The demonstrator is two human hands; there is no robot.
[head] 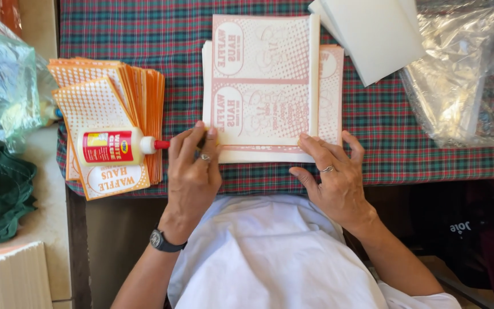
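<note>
We cannot see what lies under the top pink printed sheet [261,80], only that it rests on a stack of like sheets on the checked cloth [384,123] covering the desk, near the middle. Its far edge is cut off by the frame. Our left hand [192,171] has its fingers curled and pressed on the sheet's near left corner; whether it pinches anything there we cannot tell. Our right hand [335,174] lies spread, fingertips on the near right edge, holding nothing. A plastic glue bottle [118,146] with a red tip lies on a fanned pile of orange paper bags [115,91] to the left. Crinkled clear plastic wrap [464,74] sits far right, beside plain white sheets [373,34].
</note>
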